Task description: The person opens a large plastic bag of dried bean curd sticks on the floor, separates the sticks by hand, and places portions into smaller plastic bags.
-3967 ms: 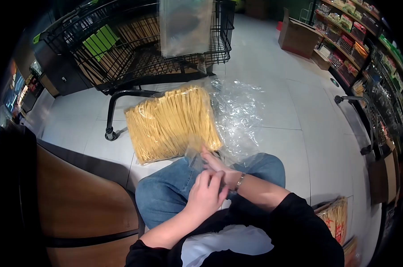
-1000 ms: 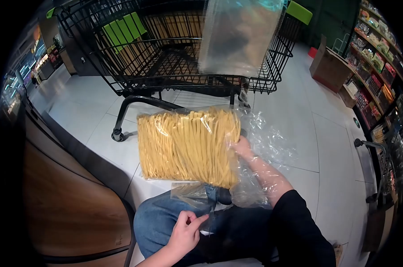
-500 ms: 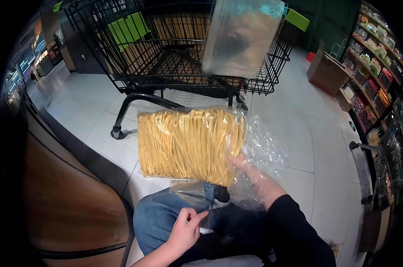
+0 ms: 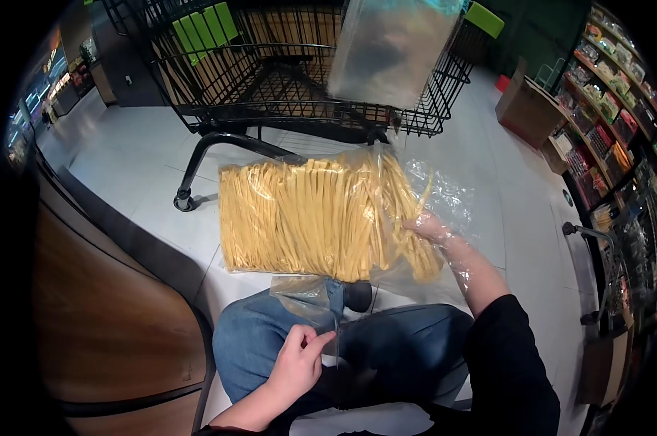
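A large clear plastic bag (image 4: 444,192) full of long, flat yellow strips (image 4: 299,218), which look like noodles or bean curd strips, lies in front of my knees. My right hand (image 4: 426,227) is inside the bag's open right end, fingers closed around a bunch of the strips. Those strips fan out at the right, apart from the packed rows. Low in the view, my left hand (image 4: 301,360) pinches the edge of a small clear plastic bag (image 4: 303,296), which hangs open over my jeans just below the big bag.
A black wire shopping cart (image 4: 263,116) with green panels stands beyond the bag, and a stack of clear plastic sheets or bags (image 4: 386,54) hangs on it. A brown wooden counter (image 4: 118,312) curves along the left. Stocked shelves (image 4: 611,116) and a cardboard box (image 4: 528,109) are at the right.
My right hand has moved right and slightly up, drawing a bunch of yellow strips toward the bag's open end. The left hand keeps its pinch on the small bag.
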A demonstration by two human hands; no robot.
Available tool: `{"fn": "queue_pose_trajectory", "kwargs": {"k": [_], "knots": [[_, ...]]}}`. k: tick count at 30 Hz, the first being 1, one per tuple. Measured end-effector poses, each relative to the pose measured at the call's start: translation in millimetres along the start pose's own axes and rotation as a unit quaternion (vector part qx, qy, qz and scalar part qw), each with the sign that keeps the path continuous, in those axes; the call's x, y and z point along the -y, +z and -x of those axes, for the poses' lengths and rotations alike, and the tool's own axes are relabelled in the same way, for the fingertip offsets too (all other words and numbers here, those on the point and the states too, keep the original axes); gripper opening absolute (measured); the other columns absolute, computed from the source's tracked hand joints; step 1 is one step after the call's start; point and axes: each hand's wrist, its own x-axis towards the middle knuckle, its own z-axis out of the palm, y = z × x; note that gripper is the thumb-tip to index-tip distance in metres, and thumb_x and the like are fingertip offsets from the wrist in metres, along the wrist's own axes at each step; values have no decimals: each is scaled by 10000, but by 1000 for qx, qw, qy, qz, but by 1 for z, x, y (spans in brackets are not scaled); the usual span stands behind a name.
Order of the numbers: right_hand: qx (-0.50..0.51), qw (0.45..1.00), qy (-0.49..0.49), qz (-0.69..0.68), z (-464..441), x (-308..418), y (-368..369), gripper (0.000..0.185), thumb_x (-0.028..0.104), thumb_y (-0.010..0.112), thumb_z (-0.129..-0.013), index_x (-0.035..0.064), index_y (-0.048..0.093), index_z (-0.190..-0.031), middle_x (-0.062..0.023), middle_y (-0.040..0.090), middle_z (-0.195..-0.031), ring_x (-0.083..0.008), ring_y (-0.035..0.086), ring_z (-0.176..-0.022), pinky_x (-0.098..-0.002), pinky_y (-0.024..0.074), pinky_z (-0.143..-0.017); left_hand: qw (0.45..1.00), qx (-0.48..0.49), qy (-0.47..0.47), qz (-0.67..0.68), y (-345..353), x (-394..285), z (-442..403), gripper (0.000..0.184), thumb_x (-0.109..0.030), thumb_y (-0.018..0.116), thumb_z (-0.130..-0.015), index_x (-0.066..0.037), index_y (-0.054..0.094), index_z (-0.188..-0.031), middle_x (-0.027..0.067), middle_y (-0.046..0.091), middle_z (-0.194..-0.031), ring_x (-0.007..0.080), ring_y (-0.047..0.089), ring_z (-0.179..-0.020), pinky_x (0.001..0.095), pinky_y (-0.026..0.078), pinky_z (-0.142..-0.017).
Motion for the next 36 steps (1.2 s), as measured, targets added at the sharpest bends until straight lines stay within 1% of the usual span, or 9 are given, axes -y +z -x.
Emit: {"fn": "queue_pose_trajectory", "kwargs": {"k": [6,10,12,19,21,22,24,27,36], "knots": [[75,982,172,-33,-11,-57,20,493,255,682,-641,31,514,-1047,-99,563,-879,-171,516,-864,-280,425,-718,1000,-9,6,6,5,0,3,322,99,517,-625,-23,574,-918,96,399,-761,219,454,-663,285,424,-587],[132,987,76,-56,3,-60,48,677,244,712,-606,36,394,-1166,-115,528,-1008,-187,479,-951,-300,394,-792,1000,-8,-4,2,2,-3,6,355,143,498,-604,-38,589,-895,95,377,-777,209,450,-653,260,411,-588],[66,994,-69,56,8,-57,57,798,187,727,-583,43,284,-1230,-119,497,-1079,-204,481,-961,-320,390,-809,1000,-16,-8,0,1,-3,7,351,139,498,-605,-39,589,-893,94,377,-775,210,450,-652,261,412,-588],[-133,918,-29,373,8,-92,82,833,329,759,-466,23,393,-1149,-179,470,-1080,-284,435,-1034,-345,369,-860,1000,-14,-5,8,3,-1,9,341,137,494,-619,-38,586,-898,97,381,-778,212,455,-656,265,415,-588],[-103,971,-215,35,-5,-126,84,752,327,746,-485,14,459,-1106,-168,511,-1044,-270,487,-974,-341,393,-832,1000,-15,3,10,4,0,7,338,136,494,-625,-38,584,-901,98,381,-778,212,455,-654,265,415,-586],[-104,971,-215,36,-6,-129,80,752,327,746,-485,14,459,-1106,-168,511,-1044,-270,487,-974,-341,393,-832,1000,-13,7,10,4,1,6,333,135,494,-630,-36,583,-901,97,381,-776,211,455,-652,265,416,-585],[20,984,0,176,-4,-129,71,643,299,738,-500,9,534,-1036,-146,563,-981,-250,539,-886,-334,432,-764,1000,-14,8,14,2,-2,6,327,133,495,-635,-34,582,-902,97,381,-774,210,455,-649,265,417,-583],[42,977,93,186,0,-120,62,524,272,716,-598,36,553,-1037,-94,566,-990,-198,521,-883,-316,423,-740,999,-33,15,10,-1,-3,5,323,134,493,-636,-30,580,-900,99,383,-772,212,456,-646,265,419,-586],[113,988,80,-67,48,-46,35,439,170,666,-634,23,537,-1027,-80,574,-868,-167,545,-728,-299,450,-616,999,-27,23,12,-4,-6,17,312,105,507,-622,-23,571,-899,97,401,-758,217,455,-665,287,425,-592]]}}
